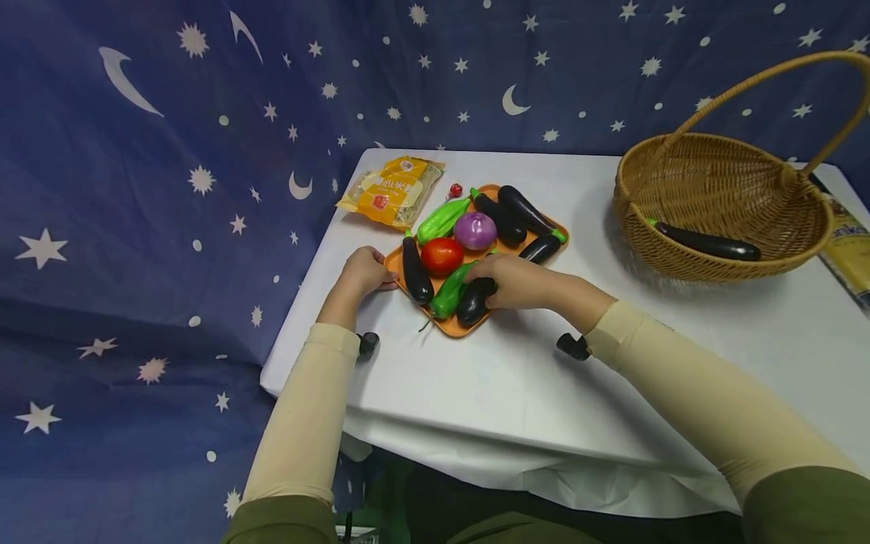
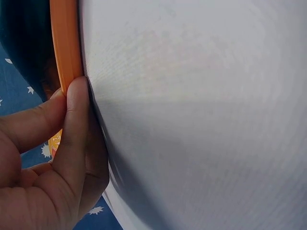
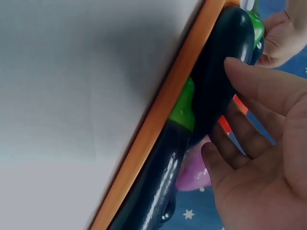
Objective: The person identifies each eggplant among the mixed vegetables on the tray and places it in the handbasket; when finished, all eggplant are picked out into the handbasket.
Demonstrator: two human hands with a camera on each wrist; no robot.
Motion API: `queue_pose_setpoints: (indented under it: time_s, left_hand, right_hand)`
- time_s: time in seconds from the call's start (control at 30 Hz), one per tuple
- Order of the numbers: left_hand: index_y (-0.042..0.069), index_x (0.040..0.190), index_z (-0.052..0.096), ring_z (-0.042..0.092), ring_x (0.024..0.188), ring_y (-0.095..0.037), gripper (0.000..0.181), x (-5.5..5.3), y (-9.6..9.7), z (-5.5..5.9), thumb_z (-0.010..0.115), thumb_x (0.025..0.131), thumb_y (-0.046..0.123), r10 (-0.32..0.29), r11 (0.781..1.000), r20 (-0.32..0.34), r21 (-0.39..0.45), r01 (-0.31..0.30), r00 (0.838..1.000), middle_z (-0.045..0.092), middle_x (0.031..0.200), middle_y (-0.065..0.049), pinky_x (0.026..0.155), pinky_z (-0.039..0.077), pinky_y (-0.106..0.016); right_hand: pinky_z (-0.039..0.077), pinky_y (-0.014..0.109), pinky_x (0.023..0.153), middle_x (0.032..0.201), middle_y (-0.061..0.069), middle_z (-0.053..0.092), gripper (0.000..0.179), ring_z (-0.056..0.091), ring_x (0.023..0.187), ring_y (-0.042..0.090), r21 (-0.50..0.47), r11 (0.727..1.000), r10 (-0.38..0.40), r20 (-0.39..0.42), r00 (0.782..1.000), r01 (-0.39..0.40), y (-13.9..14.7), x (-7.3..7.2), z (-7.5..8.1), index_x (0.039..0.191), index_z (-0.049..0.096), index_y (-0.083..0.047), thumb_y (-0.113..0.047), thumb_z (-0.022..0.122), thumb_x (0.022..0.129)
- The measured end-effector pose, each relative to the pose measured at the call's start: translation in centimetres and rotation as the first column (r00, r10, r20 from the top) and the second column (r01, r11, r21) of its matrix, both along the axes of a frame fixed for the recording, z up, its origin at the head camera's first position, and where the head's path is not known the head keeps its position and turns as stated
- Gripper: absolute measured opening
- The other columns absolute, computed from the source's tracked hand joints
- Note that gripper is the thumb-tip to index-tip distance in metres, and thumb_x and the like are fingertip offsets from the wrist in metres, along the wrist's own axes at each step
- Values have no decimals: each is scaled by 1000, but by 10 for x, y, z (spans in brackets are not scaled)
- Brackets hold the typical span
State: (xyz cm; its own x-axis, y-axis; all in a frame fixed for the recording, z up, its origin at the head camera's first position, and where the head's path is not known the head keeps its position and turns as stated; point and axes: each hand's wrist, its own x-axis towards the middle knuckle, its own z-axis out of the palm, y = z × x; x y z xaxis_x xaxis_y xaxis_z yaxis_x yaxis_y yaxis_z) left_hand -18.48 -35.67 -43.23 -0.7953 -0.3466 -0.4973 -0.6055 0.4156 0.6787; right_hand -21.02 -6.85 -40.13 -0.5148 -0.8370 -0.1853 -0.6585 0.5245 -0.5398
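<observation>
My left hand (image 1: 363, 270) pinches the left rim of an orange tray (image 1: 454, 329) between thumb and fingers, as the left wrist view shows up close. Over the tray's near right corner, my right hand (image 1: 519, 281) holds a dark eggplant (image 1: 471, 310), thumb on one side and fingers on the other. Beside that eggplant lies a green pepper (image 1: 448, 296). Also on the tray are a tomato (image 1: 442, 257), a purple onion (image 1: 475, 230), a ridged green vegetable (image 1: 443, 220) and several other eggplants (image 1: 416, 272). The right hand partly covers one eggplant (image 1: 541, 248).
A wicker basket (image 1: 720, 264) with a tall handle stands at the right, with one eggplant (image 1: 710, 242) inside. Behind the tray lie a yellow food packet (image 1: 394, 193) and a small red item (image 1: 455, 190). Another yellow packet (image 1: 849, 249) is partly behind the basket.
</observation>
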Motion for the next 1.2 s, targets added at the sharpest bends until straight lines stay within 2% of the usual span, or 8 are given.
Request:
queue_pose_setpoints:
  time_s: [0.3,0.53,0.73,0.93,1.2]
  left_hand:
    - [0,122,51,70,71,-15,37,-1,-1,1,72,91,0,-3,1000,7,-3,3,1000,56,111,-18,68,61,-23]
    - [-2,121,51,69,68,-14,36,-2,-2,1,72,91,-1,-11,1000,-9,4,11,1000,55,110,-18,68,61,-23]
    - [-2,123,50,69,68,-13,38,-1,-2,0,71,91,-1,-9,1000,3,8,9,1000,54,113,-18,67,61,-23]
    - [-4,122,49,68,67,-13,39,0,-1,1,71,90,-4,-12,1000,-16,29,12,1000,53,112,-18,68,61,-23]
    - [-4,123,48,68,65,-12,39,2,-2,1,71,91,-4,-20,999,-16,46,21,1000,51,113,-19,70,61,-24]
  right_hand:
    - [39,45,115,133,9,61,52,48,133,31,50,994,103,-75,992,-99,-9,3,-4,128,67,-7,9,70,79]
    - [37,46,116,132,9,62,49,47,133,32,72,985,164,-104,981,-157,-10,1,-3,129,66,-8,0,78,83]
    - [39,44,115,132,7,62,49,49,132,29,70,981,187,-89,978,-181,-10,2,-3,130,66,-10,-6,82,83]
    - [43,43,112,133,4,61,52,51,129,26,-7,978,207,-116,972,-209,-8,3,3,131,65,-12,-8,82,83]
    - [44,41,110,132,6,62,51,51,128,25,-157,975,137,-130,982,-156,-3,3,23,131,64,-11,-14,83,84]
